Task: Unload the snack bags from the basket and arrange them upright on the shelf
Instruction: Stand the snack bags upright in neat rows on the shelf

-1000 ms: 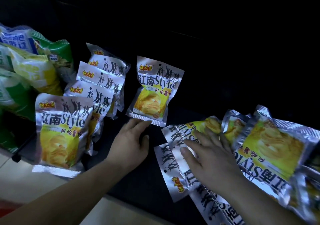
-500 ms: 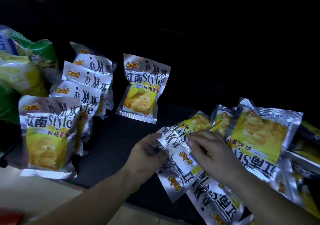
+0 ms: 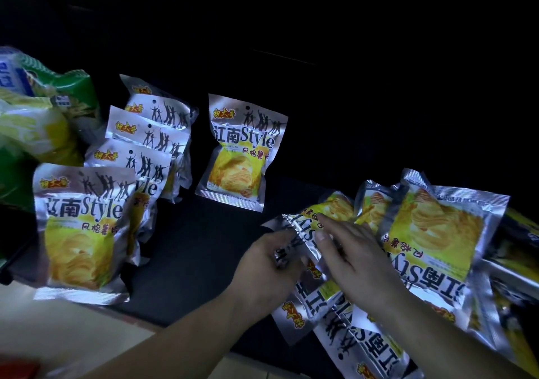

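- Left hand (image 3: 271,267) grips the snack bag (image 3: 303,230) by its silver edge.
- Right hand (image 3: 358,259) lies fingers-down across that bag; its grip cannot be told.
- 1 upright bag (image 3: 242,157) stands behind.

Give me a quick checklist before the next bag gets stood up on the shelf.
1. Bag in hand: left grip curls round the edge of the silver bag. Ok.
2. Right grip secure: fingers lie across the bag; pinch unclear. Cannot tell.
3. Bag orientation: lying tilted, print upside down. Not ok.
4. Free spot: bare dark shelf in front of the lone upright bag. Ok.
5. Left row standing upright. Ok.
6. Pile on the right lies flat, not yet stood up. Not ok.
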`<state>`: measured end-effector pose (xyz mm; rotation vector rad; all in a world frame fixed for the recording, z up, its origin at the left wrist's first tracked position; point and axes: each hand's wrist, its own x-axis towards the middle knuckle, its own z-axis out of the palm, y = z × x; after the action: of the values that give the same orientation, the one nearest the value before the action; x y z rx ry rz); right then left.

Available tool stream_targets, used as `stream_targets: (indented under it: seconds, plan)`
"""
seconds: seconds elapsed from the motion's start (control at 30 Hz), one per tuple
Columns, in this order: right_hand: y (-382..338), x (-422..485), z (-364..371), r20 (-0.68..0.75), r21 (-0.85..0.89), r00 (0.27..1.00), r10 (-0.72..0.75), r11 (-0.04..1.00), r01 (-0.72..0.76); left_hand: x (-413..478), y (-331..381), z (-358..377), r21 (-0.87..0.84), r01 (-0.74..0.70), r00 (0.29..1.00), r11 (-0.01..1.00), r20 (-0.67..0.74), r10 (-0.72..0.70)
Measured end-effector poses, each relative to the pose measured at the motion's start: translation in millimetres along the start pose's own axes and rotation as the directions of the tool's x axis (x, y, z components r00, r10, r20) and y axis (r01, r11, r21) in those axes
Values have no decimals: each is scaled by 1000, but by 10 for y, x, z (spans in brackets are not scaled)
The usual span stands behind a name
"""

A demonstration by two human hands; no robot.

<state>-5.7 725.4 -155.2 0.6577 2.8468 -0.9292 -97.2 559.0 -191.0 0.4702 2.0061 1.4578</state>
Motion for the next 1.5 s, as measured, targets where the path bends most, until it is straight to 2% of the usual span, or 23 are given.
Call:
stream_targets:
  seconds: [0.1, 0.2, 0.3, 0.43, 0.53, 0.6, 0.73, 0.87, 1.0, 1.07, 1.1, 1.17, 1.23, 1.27, 1.37, 1.5]
  plan:
    - [-63, -18, -28, -40, 56, 999, 26, 998, -24, -33, 50, -28, 23, -29, 999, 999, -45, 30]
    - [-186, -12, -92, -196, 67, 980, -36, 996, 50, -2, 306, -182, -17, -101, 992, 995, -72, 99]
    - [-370, 80, -268, -289, 189, 956, -57, 975, 115, 53, 791, -532, -4, -166, 986, 986, -15, 166]
    - [-655, 189, -419, -276, 248, 948, -158, 941, 229, 33, 1355, -1062, 94, -263, 963, 960, 82, 256]
    - [-862, 230, -394, -189, 456, 967, -173, 856, 243, 4, 1529, -1325, 131, -337, 939, 932, 109, 325]
    - [-958, 252, -305, -126, 525, 975, -183, 822, 222, -22, 1557, -1410, 242, -379, 925, 893, 110, 362]
    - [-1098, 307, -40, -83, 572, 981, -177, 797, 193, -29, 1426, -1511, 453, -412, 895, 791, 35, 445]
    - [-1205, 325, 175, -82, 699, 981, -173, 692, 181, 40, 1254, -1635, 513, -379, 876, 770, -68, 477]
    - [-1202, 376, 374, -148, 651, 982, -120, 736, 188, 87, 1173, -1703, 554, -397, 860, 732, -55, 508]
    - [-1181, 426, 460, -202, 606, 976, -88, 772, 195, 108, 1103, -1691, 607, -442, 826, 661, -13, 564]
    - [-1172, 453, 492, -219, 591, 973, -69, 785, 188, 118, 1038, -1677, 628, -452, 802, 633, -25, 597]
    - [-1154, 508, 533, -233, 590, 972, -11, 793, 151, 113, 893, -1634, 639, -400, 770, 657, -155, 619]
    - [-1138, 588, 575, -246, 612, 968, 51, 782, 115, 85, 711, -1572, 599, -351, 764, 720, -261, 590]
    - [-1136, 638, 600, -256, 621, 964, 76, 777, 104, 66, 605, -1529, 568, -333, 793, 753, -264, 550]
    - [-1137, 807, 668, -283, 615, 952, 115, 783, 89, 11, 272, -1356, 529, -225, 922, 819, -157, 355]
    - [-1082, 900, 722, -283, 518, 953, 111, 854, 54, -77, -85, -1173, 497, -124, 987, 859, -32, 161]
